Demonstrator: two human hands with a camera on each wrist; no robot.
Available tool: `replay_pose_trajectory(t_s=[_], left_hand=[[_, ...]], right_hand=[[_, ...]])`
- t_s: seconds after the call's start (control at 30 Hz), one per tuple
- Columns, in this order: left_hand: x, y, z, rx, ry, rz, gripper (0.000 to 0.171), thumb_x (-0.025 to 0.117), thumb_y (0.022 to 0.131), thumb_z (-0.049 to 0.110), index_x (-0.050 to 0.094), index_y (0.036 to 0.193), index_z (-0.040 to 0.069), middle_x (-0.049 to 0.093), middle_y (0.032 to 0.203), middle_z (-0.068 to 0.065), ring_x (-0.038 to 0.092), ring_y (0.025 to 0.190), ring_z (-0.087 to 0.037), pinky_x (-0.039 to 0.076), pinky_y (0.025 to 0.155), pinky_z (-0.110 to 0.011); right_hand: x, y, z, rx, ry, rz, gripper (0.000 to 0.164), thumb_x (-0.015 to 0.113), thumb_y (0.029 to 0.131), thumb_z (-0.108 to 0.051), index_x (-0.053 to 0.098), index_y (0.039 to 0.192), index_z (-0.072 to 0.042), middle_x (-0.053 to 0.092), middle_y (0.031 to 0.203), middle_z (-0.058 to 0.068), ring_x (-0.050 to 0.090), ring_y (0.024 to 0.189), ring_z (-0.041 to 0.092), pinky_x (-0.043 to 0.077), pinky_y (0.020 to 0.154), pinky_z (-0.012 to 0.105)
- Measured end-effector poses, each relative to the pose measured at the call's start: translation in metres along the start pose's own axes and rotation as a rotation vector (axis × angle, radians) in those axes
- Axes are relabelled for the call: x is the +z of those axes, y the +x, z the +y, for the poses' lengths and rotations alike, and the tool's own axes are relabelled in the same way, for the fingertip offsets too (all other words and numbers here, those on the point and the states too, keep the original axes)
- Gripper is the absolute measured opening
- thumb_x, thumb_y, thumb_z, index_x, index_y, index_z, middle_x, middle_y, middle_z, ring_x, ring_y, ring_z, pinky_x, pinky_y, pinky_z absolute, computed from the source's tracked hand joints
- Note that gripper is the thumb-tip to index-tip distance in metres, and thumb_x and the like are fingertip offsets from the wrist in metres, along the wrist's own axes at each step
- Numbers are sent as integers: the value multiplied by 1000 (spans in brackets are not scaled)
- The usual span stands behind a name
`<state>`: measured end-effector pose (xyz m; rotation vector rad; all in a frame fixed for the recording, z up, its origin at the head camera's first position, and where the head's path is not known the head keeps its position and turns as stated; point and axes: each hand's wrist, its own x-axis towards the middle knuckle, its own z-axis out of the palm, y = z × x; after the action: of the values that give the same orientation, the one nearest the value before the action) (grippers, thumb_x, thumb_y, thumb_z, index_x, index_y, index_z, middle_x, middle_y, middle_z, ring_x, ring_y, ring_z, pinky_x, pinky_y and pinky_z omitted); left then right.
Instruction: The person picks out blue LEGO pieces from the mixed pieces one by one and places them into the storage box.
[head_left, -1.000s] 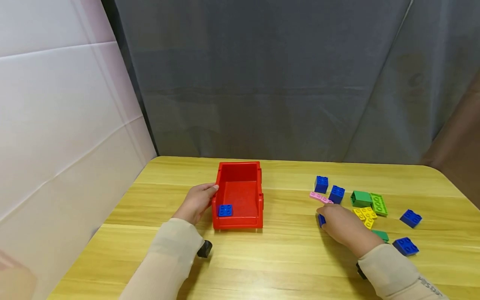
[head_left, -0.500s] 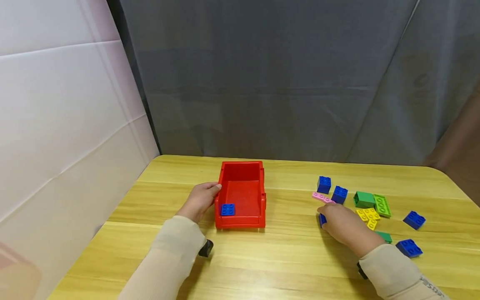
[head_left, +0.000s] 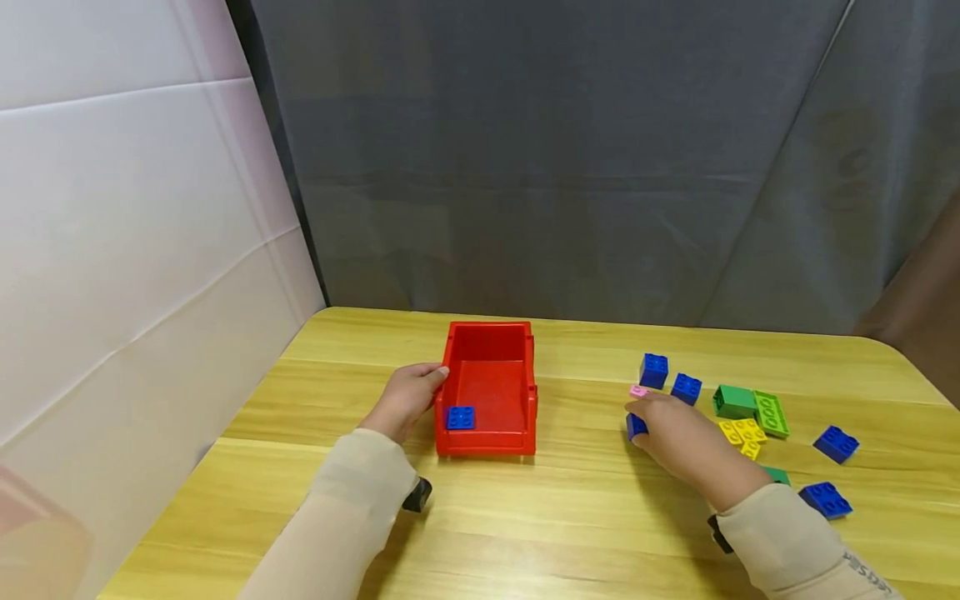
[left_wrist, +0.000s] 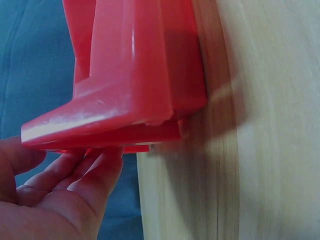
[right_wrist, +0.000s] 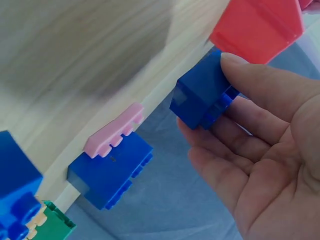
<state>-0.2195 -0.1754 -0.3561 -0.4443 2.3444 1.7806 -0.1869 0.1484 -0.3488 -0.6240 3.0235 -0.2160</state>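
A red plastic bin sits left of centre on the table, a flat blue toy brick in its near left corner. My left hand grips the bin's left side, thumb at the rim; its fingers reach under that rim on the outside. Over on the right, my right hand pinches a blue toy brick between thumb and fingertips. Just beyond it lie a pink strip brick, partly covered by the hand in the head view, and a blue brick.
Another blue brick stands farther back. Right of the hand are a green brick, a lime plate, yellow bricks and a partly hidden green piece. Two more blue bricks, one nearer, lie farther right. Grey cloth hangs behind the table.
My right hand has shifted slightly left with the blue brick, away from the other bricks, and now covers more of the pink one. The head view has turned slightly left. My left hand keeps its grip.
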Motion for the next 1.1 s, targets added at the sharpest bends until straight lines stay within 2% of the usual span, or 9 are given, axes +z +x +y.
replay_pose_trajectory(t_s=[0.33, 0.67, 0.87, 1.1], left_hand=[[1, -2, 2, -5, 8, 1, 42, 45, 103, 21, 47, 139, 0, 51, 136, -20, 49, 124, -36, 42, 105, -46], [2, -2, 3, -13, 10, -1, 42, 45, 103, 21, 47, 140, 1, 51, 136, -19, 48, 124, -36, 42, 105, -46], [2, -1, 3, -18, 9, -2, 42, 45, 103, 21, 47, 140, 1, 51, 136, -19, 48, 124, -35, 42, 105, -46], [0, -1, 3, -26, 5, -1, 43, 44, 103, 21, 46, 141, 1, 50, 138, -19, 47, 125, -36, 41, 106, -46]], right_hand=[[-8, -2, -10, -52, 22, 32, 40, 74, 84, -13, 64, 119, 3, 60, 125, 24, 53, 121, 41, 49, 94, 49], [-13, -6, -21, -115, 50, 103, 39, 74, 84, -10, 63, 120, 3, 65, 114, 16, 61, 109, 34, 54, 87, 43], [-14, -8, -26, -122, 64, 127, 39, 75, 83, -10, 64, 119, 1, 65, 114, 15, 61, 109, 34, 54, 88, 44], [-14, -8, -33, -173, 58, 184, 38, 76, 82, -12, 66, 117, 0, 66, 113, 14, 61, 109, 33, 52, 91, 45]])
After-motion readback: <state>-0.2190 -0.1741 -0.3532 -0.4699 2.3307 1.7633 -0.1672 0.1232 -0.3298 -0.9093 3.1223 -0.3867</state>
